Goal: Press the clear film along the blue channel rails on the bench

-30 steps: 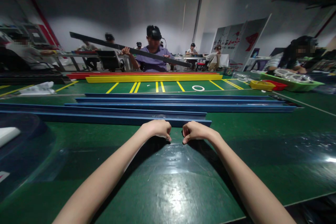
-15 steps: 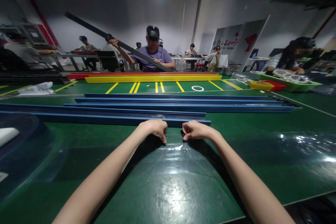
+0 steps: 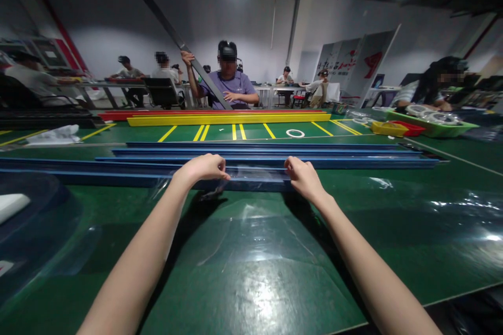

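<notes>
A clear plastic film (image 3: pixel 255 230) lies on the green table (image 3: pixel 393 230) in front of me. My left hand (image 3: pixel 204 167) and my right hand (image 3: pixel 301 175) are closed, each pinching the film's far edge and holding it up over the nearest long blue rail (image 3: pixel 118 178). The film's raised edge stretches between the two hands. Several more blue rails (image 3: pixel 353 159) lie parallel just behind.
Yellow and red rails (image 3: pixel 231 116) lie farther back, with a white tape ring (image 3: pixel 295 133) before them. A person across the table tilts up a long dark rail (image 3: pixel 176 36). Green and yellow trays (image 3: pixel 432 124) stand at right, another clear sheet (image 3: pixel 31 220) at left.
Both hands have moved apart and forward, lifting the film's far edge from the table up over the nearest blue rail. The person opposite has swung the dark rail steeper.
</notes>
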`<act>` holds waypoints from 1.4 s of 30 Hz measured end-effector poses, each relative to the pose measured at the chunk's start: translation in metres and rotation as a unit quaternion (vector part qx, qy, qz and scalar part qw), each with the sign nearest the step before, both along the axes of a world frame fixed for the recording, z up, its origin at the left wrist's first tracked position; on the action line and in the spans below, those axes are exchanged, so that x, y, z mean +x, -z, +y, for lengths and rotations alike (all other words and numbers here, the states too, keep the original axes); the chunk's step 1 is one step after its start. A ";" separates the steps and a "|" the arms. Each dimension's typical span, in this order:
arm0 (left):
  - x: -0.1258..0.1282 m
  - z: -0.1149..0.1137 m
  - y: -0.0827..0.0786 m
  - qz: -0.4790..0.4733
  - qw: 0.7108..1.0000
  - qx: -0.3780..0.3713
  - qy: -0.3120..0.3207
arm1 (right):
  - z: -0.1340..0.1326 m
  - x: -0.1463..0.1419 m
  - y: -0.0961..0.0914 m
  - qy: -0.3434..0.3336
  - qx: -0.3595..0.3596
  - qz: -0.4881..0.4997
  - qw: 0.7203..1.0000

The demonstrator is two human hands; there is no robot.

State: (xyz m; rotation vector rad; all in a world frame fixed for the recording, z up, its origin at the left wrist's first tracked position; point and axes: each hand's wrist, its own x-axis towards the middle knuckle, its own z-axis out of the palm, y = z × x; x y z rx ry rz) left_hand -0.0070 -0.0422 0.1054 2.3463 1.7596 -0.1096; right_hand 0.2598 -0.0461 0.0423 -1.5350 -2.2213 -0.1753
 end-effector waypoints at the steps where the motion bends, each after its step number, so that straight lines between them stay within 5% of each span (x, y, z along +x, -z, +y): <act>1: -0.005 0.000 -0.003 -0.006 1.000 0.003 -0.007 | 0.001 0.000 0.001 0.013 0.017 -0.002 1.000; 9: -0.037 -0.002 -0.020 -0.042 0.995 0.067 -0.057 | 0.012 0.006 0.010 0.093 0.082 0.007 0.992; 15: -0.050 -0.006 -0.025 0.028 0.975 0.161 -0.152 | 0.022 0.005 0.019 0.107 0.080 -0.004 0.991; 25: -0.076 0.012 0.001 0.060 0.956 0.188 -0.218 | 0.034 -0.002 0.027 0.087 0.004 -0.023 0.996; 33: -0.073 0.029 0.027 0.078 0.960 0.218 -0.160 | 0.038 -0.008 0.027 0.087 -0.026 -0.017 0.996; 42: -0.004 0.023 0.036 0.014 0.981 0.191 -0.029 | 0.040 -0.018 0.024 0.092 -0.053 -0.025 0.994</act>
